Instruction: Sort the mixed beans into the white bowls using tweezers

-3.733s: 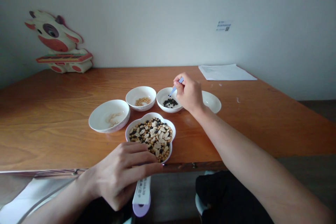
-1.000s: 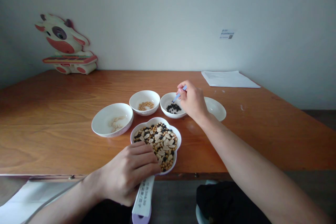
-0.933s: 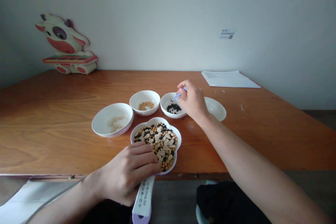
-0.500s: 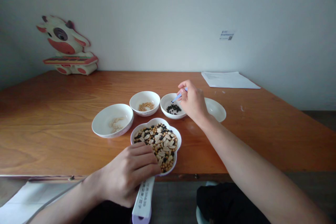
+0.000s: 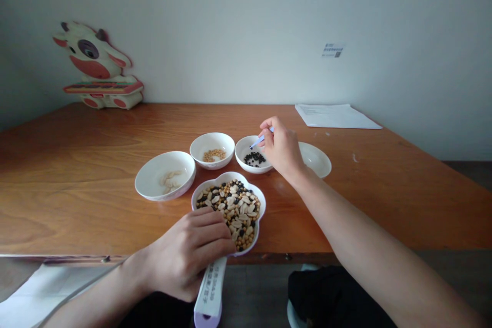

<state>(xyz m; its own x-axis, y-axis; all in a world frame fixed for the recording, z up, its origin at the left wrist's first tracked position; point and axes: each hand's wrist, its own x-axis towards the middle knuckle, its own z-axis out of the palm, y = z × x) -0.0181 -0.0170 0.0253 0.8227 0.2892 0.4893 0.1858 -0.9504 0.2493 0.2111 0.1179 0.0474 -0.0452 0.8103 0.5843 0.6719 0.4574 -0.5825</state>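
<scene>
My left hand (image 5: 192, 251) grips the near-left rim of a white flower-shaped bowl (image 5: 262, 210) with a long labelled handle (image 5: 210, 287). Mixed peanuts, yellow beans and black beans fill it. My right hand (image 5: 282, 148) is closed on slim light-purple tweezers (image 5: 258, 141). Their tip points down over a small white bowl (image 5: 240, 154), and a dark speck, perhaps a bean, shows at it. Black beans (image 5: 254, 159) lie in that bowl. To its left, another white bowl (image 5: 198, 148) contains yellow beans (image 5: 214, 155). A larger white bowl (image 5: 146, 177) holds peanut pieces (image 5: 169, 181).
Partly behind my right wrist is a white dish (image 5: 321, 159). Papers (image 5: 338, 116) lie at the back right of the wooden table (image 5: 77, 184). A cow-shaped toy keyboard (image 5: 102, 72) stands at the back left against the wall. The table's front edge runs beneath the flower-shaped bowl.
The tweezers' tip has shifted slightly left over the bowl of black beans. My left hand and the flower-shaped bowl stay in place.
</scene>
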